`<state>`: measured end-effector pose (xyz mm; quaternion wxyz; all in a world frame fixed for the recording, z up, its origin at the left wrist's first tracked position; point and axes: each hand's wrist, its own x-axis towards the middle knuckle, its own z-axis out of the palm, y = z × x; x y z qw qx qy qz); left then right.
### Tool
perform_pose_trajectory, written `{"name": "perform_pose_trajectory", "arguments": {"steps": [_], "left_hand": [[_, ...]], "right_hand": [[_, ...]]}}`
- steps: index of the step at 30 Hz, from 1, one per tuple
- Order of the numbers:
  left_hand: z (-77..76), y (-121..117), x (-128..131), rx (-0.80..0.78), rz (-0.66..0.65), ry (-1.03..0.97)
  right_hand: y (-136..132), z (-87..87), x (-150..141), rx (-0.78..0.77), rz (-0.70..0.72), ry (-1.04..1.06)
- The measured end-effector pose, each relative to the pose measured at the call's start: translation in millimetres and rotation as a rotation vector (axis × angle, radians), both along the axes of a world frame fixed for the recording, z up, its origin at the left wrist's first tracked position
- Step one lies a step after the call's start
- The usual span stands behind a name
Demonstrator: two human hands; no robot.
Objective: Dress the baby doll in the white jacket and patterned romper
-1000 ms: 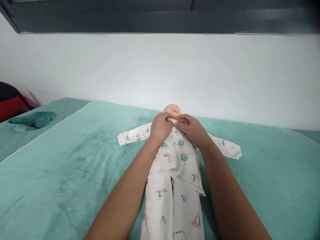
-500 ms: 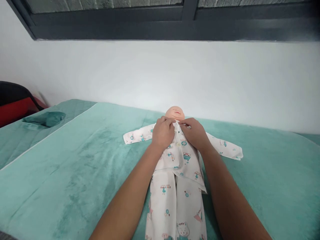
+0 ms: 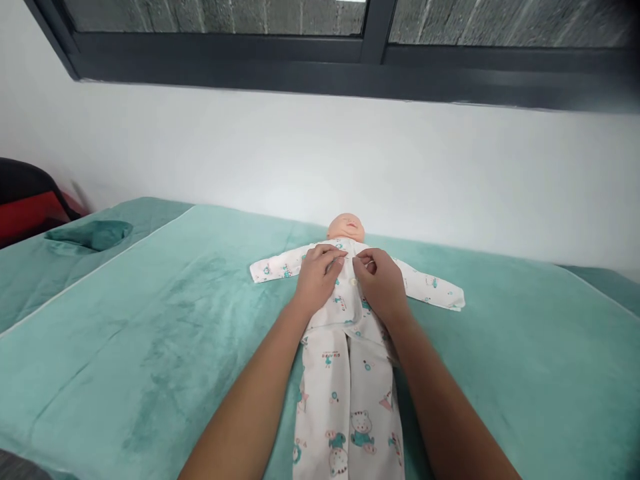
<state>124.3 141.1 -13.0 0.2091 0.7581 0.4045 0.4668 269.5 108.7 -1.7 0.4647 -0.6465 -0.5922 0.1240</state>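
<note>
A baby doll (image 3: pixel 346 228) lies on its back, dressed in a white baby shirt (image 3: pixel 350 312) printed with small pictures and matching trousers (image 3: pixel 327 400). Its sleeves stretch out to both sides. At the upper chest, my left hand (image 3: pixel 318 279) pinches the shirt's front edge between thumb and fingers. Opposite it, my right hand (image 3: pixel 380 283) has its fingertips closed on the other side of the front opening. A small pale fastener shows just below the fingertips; whatever lies right under them is hidden.
The doll rests on a green plush bed cover (image 3: pixel 165 320). A white wall (image 3: pixel 280 147) rises behind, beneath a dark window frame (image 3: pixel 225 70). A small dark green cushion (image 3: pixel 89 235) lies at left, near a red and black object (image 3: pixel 30 207).
Both hands have shifted slightly down from the collar to the upper chest, and the collar is now uncovered. The shirt's right-hand panel has been drawn inward. The view has tilted up slightly.
</note>
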Motion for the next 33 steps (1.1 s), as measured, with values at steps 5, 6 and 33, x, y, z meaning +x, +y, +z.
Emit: {"name": "perform_pose_trajectory", "arguments": {"steps": [5,6,33], "left_hand": [[1.1,5,2,0.02,-0.017,0.004],[1.3,6,2,0.013,-0.023,-0.014],[14.1,12,4,-0.373,-0.116,-0.357]], "right_hand": [[-9,5.8,-5,-0.095,-0.007,-0.113],[-10,7.5,-7,-0.103,-0.014,-0.156],[3,16.8,-1,-0.158,-0.029,-0.082]]}}
